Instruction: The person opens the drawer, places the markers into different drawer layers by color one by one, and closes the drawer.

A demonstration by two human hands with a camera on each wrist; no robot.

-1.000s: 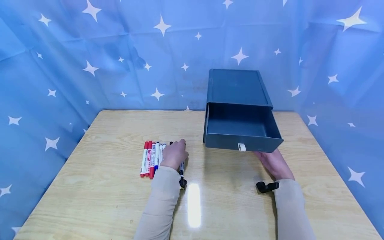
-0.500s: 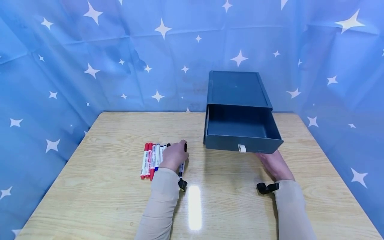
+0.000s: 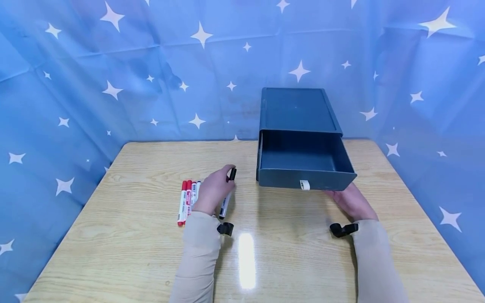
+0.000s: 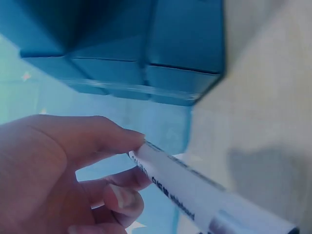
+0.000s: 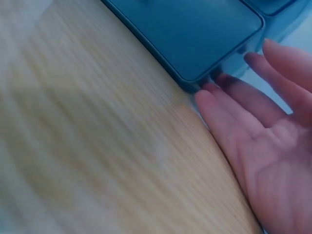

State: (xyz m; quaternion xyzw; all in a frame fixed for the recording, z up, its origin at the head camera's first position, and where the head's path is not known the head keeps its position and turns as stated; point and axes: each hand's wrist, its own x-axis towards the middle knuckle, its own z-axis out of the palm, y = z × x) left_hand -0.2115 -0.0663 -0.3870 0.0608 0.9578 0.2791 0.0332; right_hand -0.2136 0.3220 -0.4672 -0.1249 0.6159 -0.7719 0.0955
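Observation:
Between the thumb and fingers of my left hand (image 3: 213, 190) is a black-capped whiteboard marker (image 3: 225, 206), tilted over the table. The left wrist view shows the white barrel (image 4: 209, 195) with printed letters, pinched near one end. Beside and partly behind that hand lies a row of markers, red-capped ones (image 3: 183, 204) at its left end. My right hand (image 3: 355, 203) is at the lower front right of a dark blue drawer box (image 3: 301, 109). In the right wrist view its fingers (image 5: 234, 109) are extended, with fingertips right at the box's bottom corner.
The top drawer (image 3: 303, 179) is pulled out toward me, with a white tab (image 3: 305, 185) on its front and nothing inside. The box stands at the back right of the wooden table (image 3: 144, 252). A blue star-patterned curtain (image 3: 227, 63) hangs behind and at both sides.
The left hand has lifted the black-capped marker from the right end of the row, raising and tilting it. The right hand has stayed at the box's corner.

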